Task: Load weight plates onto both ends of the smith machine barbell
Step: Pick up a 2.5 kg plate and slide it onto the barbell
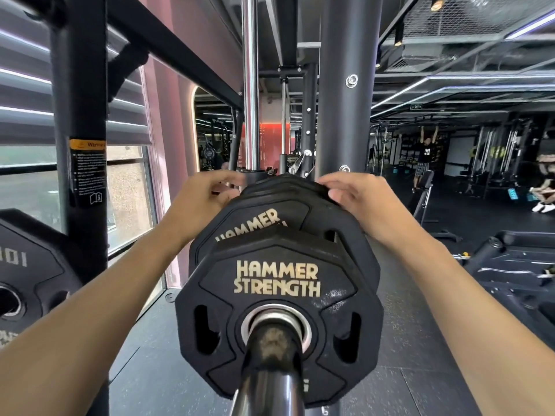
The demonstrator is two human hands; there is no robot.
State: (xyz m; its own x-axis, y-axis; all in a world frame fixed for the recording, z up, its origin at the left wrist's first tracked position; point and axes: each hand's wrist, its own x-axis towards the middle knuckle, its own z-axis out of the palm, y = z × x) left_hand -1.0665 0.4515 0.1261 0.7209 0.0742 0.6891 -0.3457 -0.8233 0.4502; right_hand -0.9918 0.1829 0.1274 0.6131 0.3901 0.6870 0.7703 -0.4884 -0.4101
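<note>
At centre frame we read "HAMMER STRENGTH" on the black twelve-sided rubber plate (277, 310) on the steel barbell sleeve (270, 382); our left hand (201, 196) and right hand (357, 199) curl their fingers over the rim of the larger rear plate (288, 190).

The front plate (277, 319) on my barbell sleeve (271, 364) read "HAMMER STRENGTH" in gold, the bigger plate behind it (261, 217) showed only "HAMMER", an orange sticker (87, 172) on the left upright (78, 100) began "Warning", and a stored plate (27, 265) at my left showed "101".
</note>
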